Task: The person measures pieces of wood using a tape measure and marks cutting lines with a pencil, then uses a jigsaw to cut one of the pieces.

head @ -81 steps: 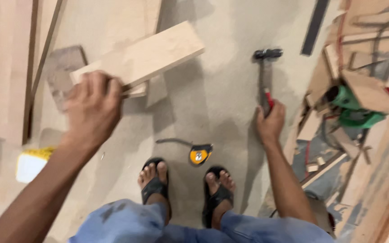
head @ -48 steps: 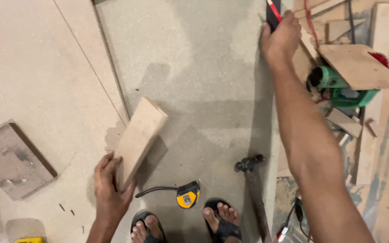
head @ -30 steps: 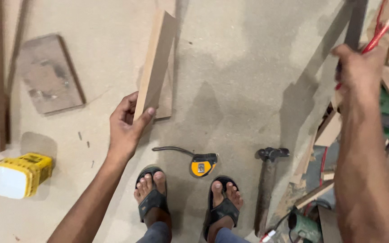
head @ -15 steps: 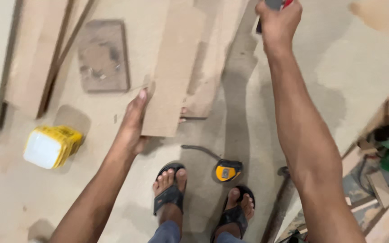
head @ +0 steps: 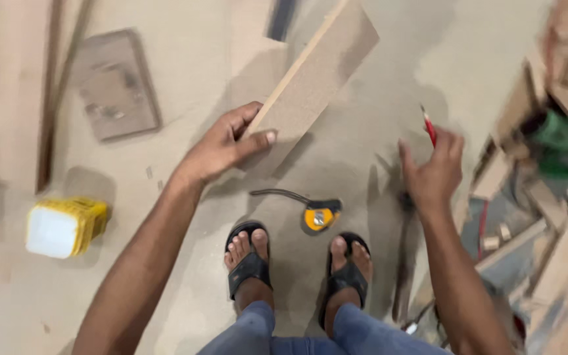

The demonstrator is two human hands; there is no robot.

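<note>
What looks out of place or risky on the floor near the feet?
A tape measure lies between the sandalled feet with its blade pulled out, and a hammer lies beside the right foot; both look easy to step on.

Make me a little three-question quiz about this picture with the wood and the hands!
1. True or false: the left hand grips a wooden board.
2. What does the right hand hold? A) hammer B) red pencil C) saw
3. Fill in: the yellow tape measure lies on the floor just in front of the person's ____.

Key: 1 true; 2 B; 3 feet.
</note>
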